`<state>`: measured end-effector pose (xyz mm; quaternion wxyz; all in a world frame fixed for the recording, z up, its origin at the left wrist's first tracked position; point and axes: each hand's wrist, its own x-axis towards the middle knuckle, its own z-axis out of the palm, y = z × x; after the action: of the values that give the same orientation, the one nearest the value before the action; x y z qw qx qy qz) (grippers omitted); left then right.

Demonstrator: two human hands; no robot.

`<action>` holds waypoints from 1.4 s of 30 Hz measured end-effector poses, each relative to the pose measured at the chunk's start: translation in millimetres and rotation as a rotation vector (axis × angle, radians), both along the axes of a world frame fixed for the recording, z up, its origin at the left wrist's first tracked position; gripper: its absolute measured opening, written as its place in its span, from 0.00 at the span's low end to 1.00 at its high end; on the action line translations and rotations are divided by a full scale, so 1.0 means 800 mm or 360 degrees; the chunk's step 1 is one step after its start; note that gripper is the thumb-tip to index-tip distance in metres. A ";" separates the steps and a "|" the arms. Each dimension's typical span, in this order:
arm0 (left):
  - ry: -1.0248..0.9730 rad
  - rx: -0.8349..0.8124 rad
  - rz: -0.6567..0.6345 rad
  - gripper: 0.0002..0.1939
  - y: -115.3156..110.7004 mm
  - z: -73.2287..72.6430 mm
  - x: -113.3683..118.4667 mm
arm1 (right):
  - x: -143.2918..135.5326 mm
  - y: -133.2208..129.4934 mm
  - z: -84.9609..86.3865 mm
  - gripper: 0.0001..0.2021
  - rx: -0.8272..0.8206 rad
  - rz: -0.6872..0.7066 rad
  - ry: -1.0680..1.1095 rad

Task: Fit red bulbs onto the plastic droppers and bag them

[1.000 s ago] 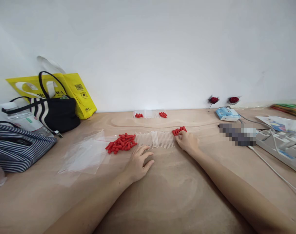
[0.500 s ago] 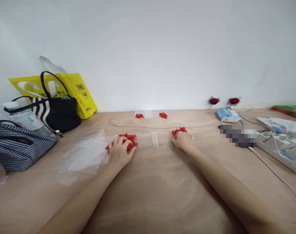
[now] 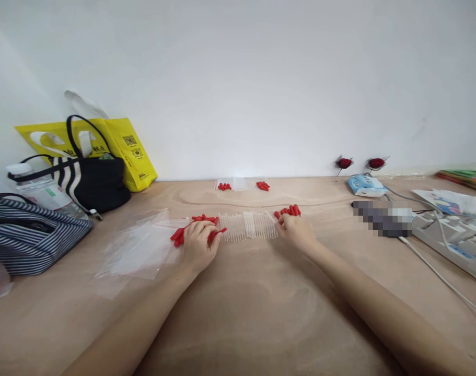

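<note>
A row of thin clear sticks point(image 3: 247, 225) lies on the wooden table between my hands. My left hand point(image 3: 200, 244) is closed with a red piece point(image 3: 218, 234) between its fingertips, beside a loose red pile point(image 3: 177, 236). At the right end of the row, my right hand point(image 3: 296, 233) has its fingers bent and pressed together next to several red pieces point(image 3: 290, 210); what its fingertips hold is too small to make out. Clear plastic bags point(image 3: 138, 250) are spread left of the red pile.
Near the wall lies a clear bag point(image 3: 241, 183) with two red clusters. Striped point(image 3: 37, 235), black point(image 3: 104, 183) and yellow bags point(image 3: 138, 162) stand at left. A tissue pack point(image 3: 366, 185), a power strip point(image 3: 453, 240) and cables are at right.
My left hand has shifted slightly right, and a red piece now sticks out from its fingertips toward the row. My right hand has moved slightly toward me, uncovering more red pieces.
</note>
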<state>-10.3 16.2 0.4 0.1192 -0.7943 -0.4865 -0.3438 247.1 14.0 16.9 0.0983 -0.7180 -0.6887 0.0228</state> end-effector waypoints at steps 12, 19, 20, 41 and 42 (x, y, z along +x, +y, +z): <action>0.0037 -0.0449 -0.0586 0.02 -0.039 -0.012 0.038 | 0.006 -0.061 -0.030 0.11 0.0422 0.0940 -0.0148; 0.0197 -0.0307 -0.0642 0.10 -0.034 -0.020 0.034 | 0.000 -0.064 -0.039 0.11 0.0593 0.1003 0.0194; 0.0211 -0.0297 -0.0659 0.10 -0.034 -0.021 0.035 | -0.002 -0.064 -0.043 0.11 0.0608 0.1003 0.0254; 0.0143 -0.0240 -0.0787 0.08 -0.038 -0.023 0.048 | -0.022 -0.074 -0.049 0.05 0.0769 0.0877 0.0443; 0.0121 -0.0237 -0.0779 0.08 -0.038 -0.023 0.048 | -0.023 -0.075 -0.050 0.05 0.0786 0.0871 0.0439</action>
<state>28.5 -14.2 -17.7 -0.0083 -0.9073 -0.2990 -0.2955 228.6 -46.0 -22.8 0.3499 -0.4528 -0.8198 -0.0220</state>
